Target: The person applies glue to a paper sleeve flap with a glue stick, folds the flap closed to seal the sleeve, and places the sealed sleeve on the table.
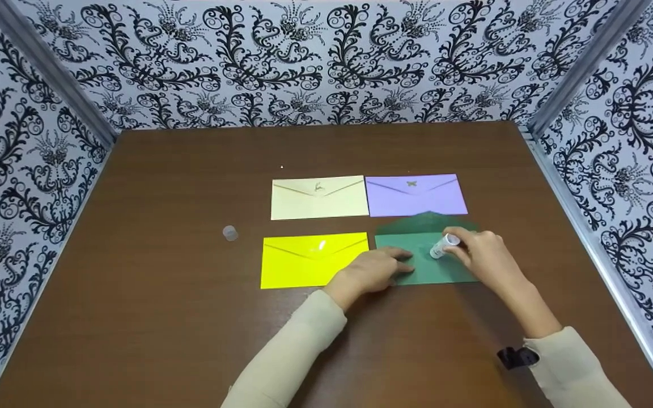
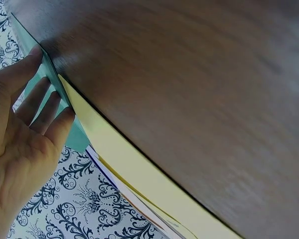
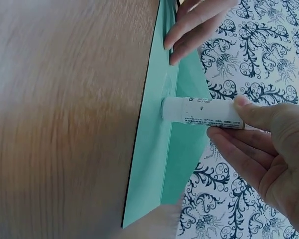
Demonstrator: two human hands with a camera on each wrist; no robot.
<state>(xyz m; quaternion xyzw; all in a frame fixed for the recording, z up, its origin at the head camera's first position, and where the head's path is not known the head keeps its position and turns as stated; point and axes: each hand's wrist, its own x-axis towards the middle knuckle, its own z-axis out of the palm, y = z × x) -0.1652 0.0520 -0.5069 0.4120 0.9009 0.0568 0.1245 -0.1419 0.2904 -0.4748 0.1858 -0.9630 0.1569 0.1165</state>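
A green envelope lies on the table with its flap raised toward the far side. My right hand pinches a white glue stick by its base, between thumb and fingers. The stick's tip touches the green paper in the right wrist view. On the left part of the same envelope my left hand rests, its fingers fairly straight and pressing the paper. In the left wrist view that hand's thumb lies along the green envelope's near edge.
A yellow envelope lies left of the green one. Behind are a cream envelope and a purple envelope, both with flaps down. A small translucent cap sits further left on the brown table. Patterned walls enclose it.
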